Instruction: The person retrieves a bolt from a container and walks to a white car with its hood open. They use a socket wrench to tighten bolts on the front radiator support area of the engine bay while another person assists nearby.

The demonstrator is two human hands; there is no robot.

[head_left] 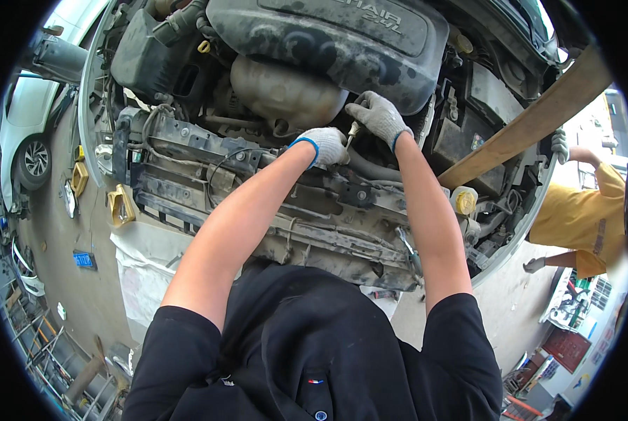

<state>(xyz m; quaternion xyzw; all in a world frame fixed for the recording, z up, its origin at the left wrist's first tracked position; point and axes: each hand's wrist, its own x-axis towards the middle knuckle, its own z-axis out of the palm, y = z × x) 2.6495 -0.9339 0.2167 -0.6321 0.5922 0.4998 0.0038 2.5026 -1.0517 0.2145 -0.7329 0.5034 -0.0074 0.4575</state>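
Note:
Both my hands wear pale knit gloves and are close together at the front of an open engine bay. My left hand [324, 146] has its fingers closed just behind the radiator support [258, 160]; what they hold is hidden. My right hand [381, 118] is closed a little farther back and to the right, below the dusty engine cover [377, 81]. A small pale piece [352, 131] shows between the two hands, too small to name. A dark hose [371, 168] runs beneath them, and a rounded metal heat shield [275, 91] lies to their left.
A long wooden board [531, 116] slants up from the bay's right side, above the battery [461, 151]. A yellow-capped reservoir [463, 200] sits below it. Pliers-like metal tool [409, 249] rests on the front frame. A person in a yellow shirt [580, 224] stands at the right.

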